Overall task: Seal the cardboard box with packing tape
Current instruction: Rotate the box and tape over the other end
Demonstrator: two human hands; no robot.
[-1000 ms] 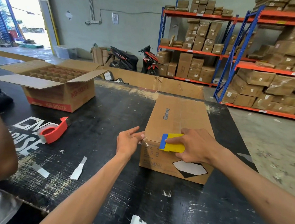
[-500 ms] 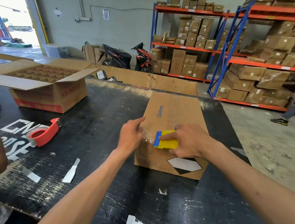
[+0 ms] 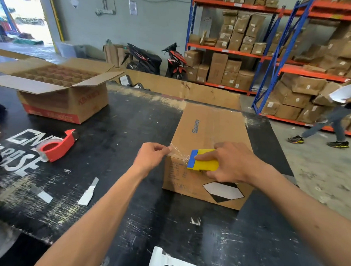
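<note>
pinching grip: left hand [image 3: 152, 155] stretches tape [image 3: 177, 152] taut while right hand [image 3: 232, 162] clamps yellow dispenser [image 3: 204, 162] against box [image 3: 213, 130] edge.

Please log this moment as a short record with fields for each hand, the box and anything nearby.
left hand: fingers pinch a clear tape end at the box's near left corner
right hand: grips a yellow dispenser on the near top edge
box: shut, on the black table
nearby: red dispenser left, untouched; open box behind it
</note>
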